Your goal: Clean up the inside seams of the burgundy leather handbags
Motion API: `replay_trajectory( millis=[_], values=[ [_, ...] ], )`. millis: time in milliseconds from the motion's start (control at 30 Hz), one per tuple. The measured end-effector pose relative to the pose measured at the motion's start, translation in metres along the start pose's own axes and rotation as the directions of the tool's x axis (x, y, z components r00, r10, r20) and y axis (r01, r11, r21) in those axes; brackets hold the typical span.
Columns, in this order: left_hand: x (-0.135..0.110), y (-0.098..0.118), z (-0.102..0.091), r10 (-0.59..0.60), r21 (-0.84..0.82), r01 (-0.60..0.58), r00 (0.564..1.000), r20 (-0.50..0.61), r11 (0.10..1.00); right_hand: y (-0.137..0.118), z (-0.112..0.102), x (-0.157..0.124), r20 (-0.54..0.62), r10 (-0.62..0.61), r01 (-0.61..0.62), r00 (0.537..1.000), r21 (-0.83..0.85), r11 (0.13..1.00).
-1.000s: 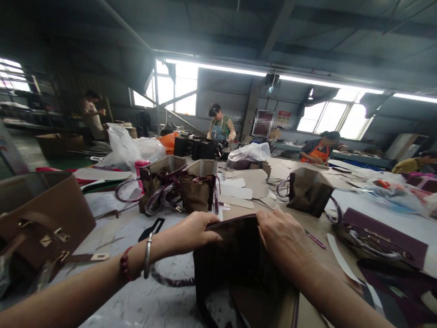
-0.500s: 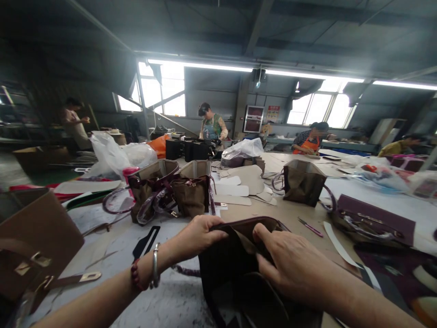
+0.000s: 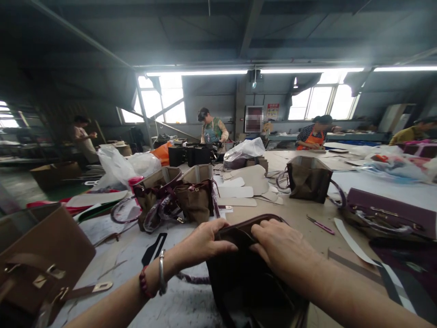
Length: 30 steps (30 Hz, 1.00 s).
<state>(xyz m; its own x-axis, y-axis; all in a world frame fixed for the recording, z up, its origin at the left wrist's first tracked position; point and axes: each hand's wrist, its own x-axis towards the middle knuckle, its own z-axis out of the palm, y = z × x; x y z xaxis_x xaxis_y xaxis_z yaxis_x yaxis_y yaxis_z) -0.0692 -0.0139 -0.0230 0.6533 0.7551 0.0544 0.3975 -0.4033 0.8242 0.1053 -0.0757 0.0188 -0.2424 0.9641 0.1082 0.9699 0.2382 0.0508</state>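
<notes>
A dark maroon handbag [image 3: 246, 282] stands open-topped right in front of me on the work table [image 3: 170, 300]. My left hand [image 3: 205, 243], with a metal bangle and a red bead bracelet on the wrist, pinches the bag's near left rim. My right hand [image 3: 280, 246] presses over the top rim on the right, fingers curled into the opening. Both hands grip the same bag.
A brown handbag [image 3: 37, 264] lies at the near left with its strap. Two tan bags [image 3: 180, 196] stand mid-table, another [image 3: 307, 180] to the right, a purple bag [image 3: 389, 216] lies far right. Cardboard pattern pieces [image 3: 246, 182], a pink pen [image 3: 319, 224] and plastic bags [image 3: 119, 166] surround them. Other people work behind.
My hands have drawn closer together on the bag's rim, folding its top inward. The view has shifted slightly.
</notes>
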Motion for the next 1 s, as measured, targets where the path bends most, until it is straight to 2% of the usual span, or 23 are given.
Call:
replay_trajectory(
  millis=[133, 300, 500, 700, 800, 867, 1000],
  values=[
    [-0.001, 0.002, 0.001, 0.009, 0.065, -0.009, 1.000, 0.001, 0.998, -0.003, 0.001, 0.001, 0.073, 0.051, -0.056, 0.996, 0.075, 0.996],
    [0.003, -0.005, -0.002, 0.036, 0.116, -0.035, 0.999, -0.008, 0.993, 0.006, 0.008, -0.003, 0.139, -0.155, 0.127, 0.978, 0.191, 0.973],
    [0.009, -0.009, -0.007, 0.042, 0.129, -0.045, 0.999, 0.031, 0.991, 0.009, 0.005, -0.007, 0.179, -0.263, 0.216, 0.948, 0.244, 0.945],
    [0.011, -0.011, -0.008, 0.048, 0.131, -0.054, 0.998, 0.045, 0.990, 0.003, 0.011, -0.010, 0.107, -0.370, 0.343, 0.923, 0.206, 0.917],
    [0.012, -0.014, -0.009, 0.044, 0.135, -0.051, 0.998, 0.055, 0.990, 0.001, 0.013, -0.012, 0.129, -0.410, 0.381, 0.903, 0.200, 0.903],
    [0.012, -0.016, -0.010, 0.040, 0.132, -0.048, 0.997, 0.062, 0.990, 0.001, 0.012, -0.013, 0.143, -0.411, 0.377, 0.901, 0.216, 0.901],
    [0.015, -0.016, -0.010, 0.032, 0.088, -0.037, 0.998, 0.051, 0.995, 0.006, 0.009, -0.013, 0.161, -0.288, 0.241, 0.944, 0.260, 0.935]
  ],
)
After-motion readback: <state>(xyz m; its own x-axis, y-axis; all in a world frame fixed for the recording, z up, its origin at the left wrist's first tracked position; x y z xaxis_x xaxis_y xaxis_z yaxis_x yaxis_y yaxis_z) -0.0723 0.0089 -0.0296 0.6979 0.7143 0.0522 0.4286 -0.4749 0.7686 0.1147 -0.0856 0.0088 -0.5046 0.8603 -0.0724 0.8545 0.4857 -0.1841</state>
